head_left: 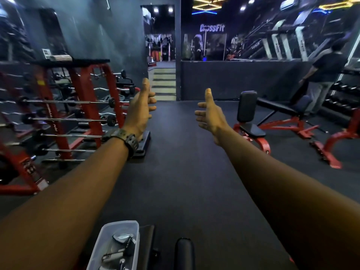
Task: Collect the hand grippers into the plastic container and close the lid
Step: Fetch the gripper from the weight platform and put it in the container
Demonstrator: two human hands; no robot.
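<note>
Plastic container [116,244] on black bench [148,242]

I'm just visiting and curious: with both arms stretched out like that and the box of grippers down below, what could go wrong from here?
1. The plastic container seems to sit at the edge of a dark padded bench; a knock might tip it.
2. No lid is visible on it, so the hand grippers inside could spill.
3. The left hand and right hand are open and far from the container, so neither could steady it.
</note>
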